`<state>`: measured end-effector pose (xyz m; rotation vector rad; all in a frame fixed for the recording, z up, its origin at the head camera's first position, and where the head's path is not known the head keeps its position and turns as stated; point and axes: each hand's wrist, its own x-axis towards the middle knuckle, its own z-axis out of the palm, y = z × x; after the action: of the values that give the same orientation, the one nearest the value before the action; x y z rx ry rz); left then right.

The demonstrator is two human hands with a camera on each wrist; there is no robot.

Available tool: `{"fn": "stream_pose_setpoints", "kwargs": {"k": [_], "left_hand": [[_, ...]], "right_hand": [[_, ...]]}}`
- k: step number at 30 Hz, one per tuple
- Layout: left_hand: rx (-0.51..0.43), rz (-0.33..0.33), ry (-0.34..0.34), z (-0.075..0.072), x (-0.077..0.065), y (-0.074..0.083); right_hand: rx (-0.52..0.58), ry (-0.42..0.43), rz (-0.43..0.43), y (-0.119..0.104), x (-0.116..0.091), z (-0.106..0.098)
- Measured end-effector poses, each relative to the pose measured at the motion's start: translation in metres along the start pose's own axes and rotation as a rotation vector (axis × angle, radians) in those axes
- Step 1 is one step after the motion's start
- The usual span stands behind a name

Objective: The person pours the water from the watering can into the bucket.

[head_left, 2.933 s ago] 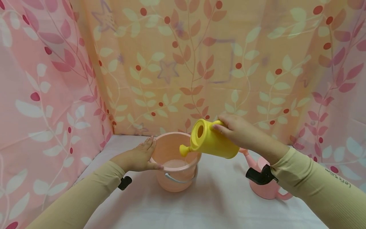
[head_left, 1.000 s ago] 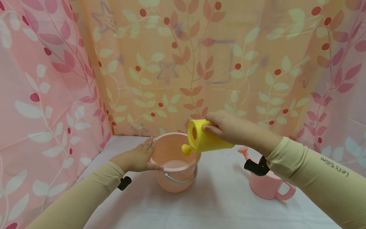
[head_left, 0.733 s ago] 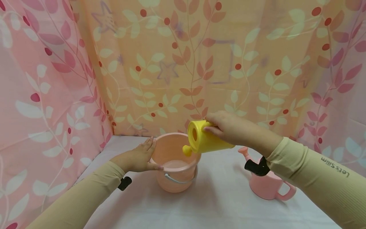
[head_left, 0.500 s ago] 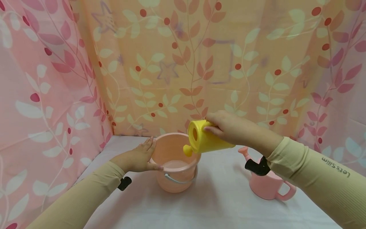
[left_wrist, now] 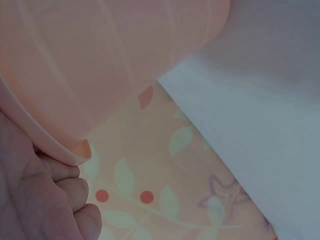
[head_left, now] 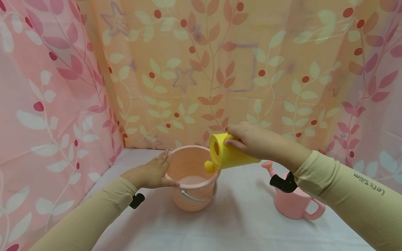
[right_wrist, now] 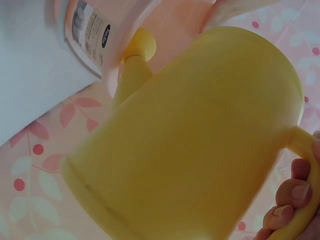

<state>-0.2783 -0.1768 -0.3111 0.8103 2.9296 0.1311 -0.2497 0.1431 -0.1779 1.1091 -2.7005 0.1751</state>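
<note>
Right grip clasps can; left perhaps presses bucket.

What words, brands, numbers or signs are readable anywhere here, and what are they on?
"Let'sSlim": on the right sleeve, upside down in the head view.
Label on the peach bucket, right wrist view: lettering in a dark oval and small print, too blurred to read.
No writing shows on the yellow watering can or pink watering can.

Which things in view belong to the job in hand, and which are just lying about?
In the job, by the look of it:
peach bucket, upright
left hand, on the bucket's rim
yellow watering can, tipped towards the bucket
right hand, holding the can

Just there:
pink watering can, standing apart, untouched
floral backdrop
</note>
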Motion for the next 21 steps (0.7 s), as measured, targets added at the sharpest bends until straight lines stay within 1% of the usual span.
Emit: {"fn": "stream_pose_setpoints", "kwargs": {"k": [6,14,21], "left_hand": [[0.003,0.000,0.003,-0.0001,-0.0001,0.0004],[-0.017,-0.011,-0.012,-0.0020,-0.0006,0.0018],[-0.004,-0.010,-0.012,-0.0022,-0.0006,0.0019]], "right_hand": [[-0.006,-0.001,-0.009,0.0002,0.0005,-0.0001],[-0.013,-0.004,-0.015,0.0000,0.0011,-0.0009],[-0.022,-0.002,-0.016,0.0001,0.0018,-0.0008]]}}
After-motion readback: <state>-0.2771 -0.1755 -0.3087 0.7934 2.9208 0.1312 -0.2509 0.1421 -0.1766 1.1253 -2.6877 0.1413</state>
